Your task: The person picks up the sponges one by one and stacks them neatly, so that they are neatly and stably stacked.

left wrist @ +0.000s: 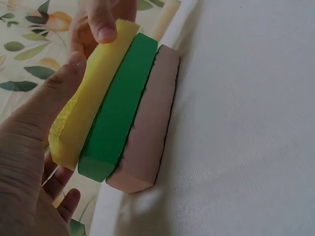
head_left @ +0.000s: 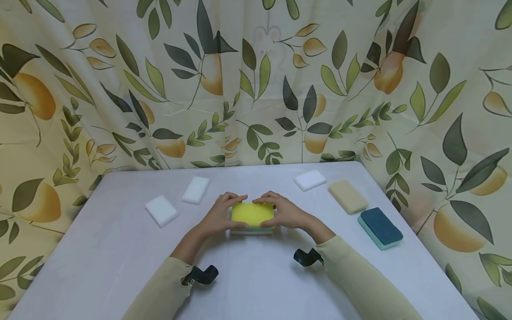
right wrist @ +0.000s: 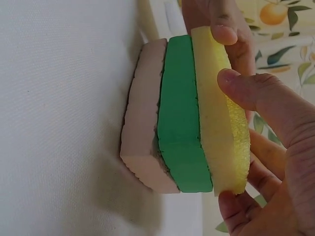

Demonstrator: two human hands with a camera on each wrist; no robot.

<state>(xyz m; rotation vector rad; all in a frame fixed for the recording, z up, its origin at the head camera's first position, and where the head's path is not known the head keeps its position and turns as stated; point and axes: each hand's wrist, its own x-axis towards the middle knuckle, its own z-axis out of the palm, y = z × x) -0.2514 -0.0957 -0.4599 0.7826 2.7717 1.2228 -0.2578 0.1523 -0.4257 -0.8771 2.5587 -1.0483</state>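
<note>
A yellow sponge (head_left: 253, 214) lies on top of a green sponge (left wrist: 118, 108), which rests on a pinkish sponge (right wrist: 142, 108) lying on the table. Together they form a stack of three at the table's middle. My left hand (head_left: 219, 216) grips the yellow sponge by its left end, thumb on the near side and fingers toward the back. From the other end my right hand (head_left: 289, 214) grips the same sponge in a mirrored way. In both wrist views the yellow sponge sits against the green one, and its far side is partly hidden by fingers.
Two white sponges (head_left: 162, 210) (head_left: 195, 190) lie on the left of the white table (head_left: 100, 266). To the right are another white sponge (head_left: 310, 180), a beige sponge (head_left: 348, 196) and a dark blue-topped sponge (head_left: 380, 227). A patterned curtain (head_left: 256, 111) hangs behind the table.
</note>
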